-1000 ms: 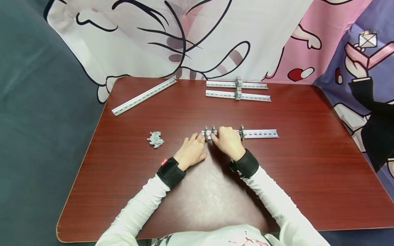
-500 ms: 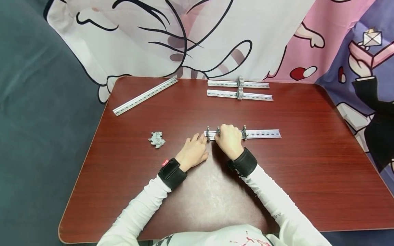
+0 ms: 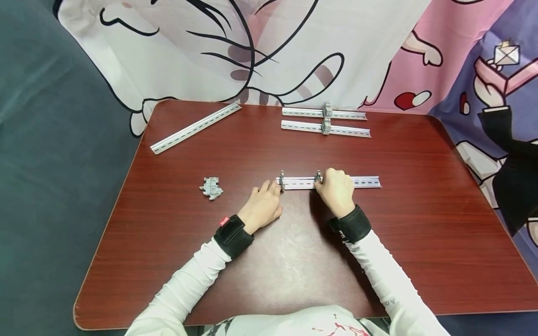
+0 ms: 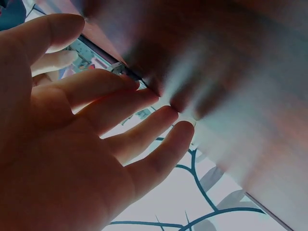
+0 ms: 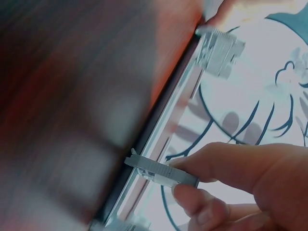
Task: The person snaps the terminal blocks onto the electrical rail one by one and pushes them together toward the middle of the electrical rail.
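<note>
A slotted metal DIN rail (image 3: 366, 182) lies across the middle of the table. My right hand (image 3: 337, 192) pinches a thin grey terminal block (image 5: 154, 169) between thumb and fingers, and this block sits on the rail. Another terminal block (image 3: 282, 181) stands near the rail's left end. In the right wrist view, part of a further block (image 5: 126, 224) shows at the bottom edge; in the head view my right hand hides it. My left hand (image 3: 261, 206) has its fingers extended, fingertips right at the rail's left end. A loose grey terminal block (image 3: 211, 188) lies flat left of it.
Toward the back, two short rails (image 3: 300, 126) lie side by side, with terminal blocks (image 3: 326, 125) mounted midway. A bare rail (image 3: 193, 129) lies slanted at the back left. A printed cloth (image 3: 168, 60) hangs behind the table's far edge.
My right hand has moved right along the rail, and the pinched terminal block has slid with it, away from the left-end block. My left hand stays at the rail's end.
</note>
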### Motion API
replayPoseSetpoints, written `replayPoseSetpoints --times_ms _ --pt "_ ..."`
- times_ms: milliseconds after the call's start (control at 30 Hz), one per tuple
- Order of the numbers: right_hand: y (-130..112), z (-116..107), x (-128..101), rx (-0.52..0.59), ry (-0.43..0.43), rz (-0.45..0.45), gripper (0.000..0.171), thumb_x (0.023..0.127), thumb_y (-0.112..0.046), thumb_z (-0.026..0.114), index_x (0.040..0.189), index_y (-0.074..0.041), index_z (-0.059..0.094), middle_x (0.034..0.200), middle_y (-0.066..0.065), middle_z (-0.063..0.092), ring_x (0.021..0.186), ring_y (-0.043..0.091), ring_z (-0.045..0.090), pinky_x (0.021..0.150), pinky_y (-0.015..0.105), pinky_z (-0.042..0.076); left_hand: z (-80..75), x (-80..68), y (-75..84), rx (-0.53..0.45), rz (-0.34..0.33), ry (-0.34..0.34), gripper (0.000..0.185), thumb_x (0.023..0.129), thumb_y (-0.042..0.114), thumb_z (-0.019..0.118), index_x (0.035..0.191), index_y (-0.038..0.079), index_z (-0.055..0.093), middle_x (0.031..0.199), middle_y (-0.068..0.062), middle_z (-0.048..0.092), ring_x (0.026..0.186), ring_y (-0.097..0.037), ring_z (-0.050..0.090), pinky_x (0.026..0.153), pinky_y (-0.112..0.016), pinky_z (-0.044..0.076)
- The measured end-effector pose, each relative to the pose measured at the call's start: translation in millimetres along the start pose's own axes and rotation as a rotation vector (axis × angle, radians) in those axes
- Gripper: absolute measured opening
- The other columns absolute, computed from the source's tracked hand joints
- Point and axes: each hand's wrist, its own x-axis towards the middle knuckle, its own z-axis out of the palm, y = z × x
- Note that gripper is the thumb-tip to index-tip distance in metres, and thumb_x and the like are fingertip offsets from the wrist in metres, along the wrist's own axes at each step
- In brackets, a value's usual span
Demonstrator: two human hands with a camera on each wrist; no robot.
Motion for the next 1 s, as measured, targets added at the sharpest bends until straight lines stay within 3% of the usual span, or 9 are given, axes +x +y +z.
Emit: replayPoseSetpoints --times_ms 300,667,1000 --pt "18 -3 1 0.035 -0.006 0.064 0.032 0.072 -0.016 0.067 0.047 -0.013 0.048 0.056 0.015 0.061 0.058 0.043 0.063 0.045 0.049 0.044 1.2 -2.0 -0.5 -0.003 0.009 0.046 0.056 0.092 0.028 0.060 0.133 -0.008 0.050 0.138 -0.020 0.051 0.126 -0.035 0.047 0.091 -0.049 0.045" --pt "23 -9 0 0.065 -0.019 0.116 0.036 0.072 -0.016 0.067 0.045 -0.016 0.043 0.049 0.000 0.044 0.052 0.032 0.057 0.040 0.041 0.037 -0.6 -0.8 0.1 -0.012 -0.006 -0.008 0.058 0.094 0.029 0.058 0.139 -0.006 0.046 0.146 -0.019 0.045 0.134 -0.035 0.041 0.098 -0.051 0.042" --pt "23 -8 -3 0.045 0.013 0.139 0.028 0.073 -0.015 0.066 0.052 -0.012 0.048 0.058 0.014 0.059 0.062 0.042 0.063 0.045 0.048 0.041 0.5 -2.1 -0.2 -0.001 -0.008 -0.008 0.057 0.094 0.030 0.058 0.138 -0.005 0.047 0.146 -0.019 0.045 0.134 -0.035 0.041 0.097 -0.051 0.042"
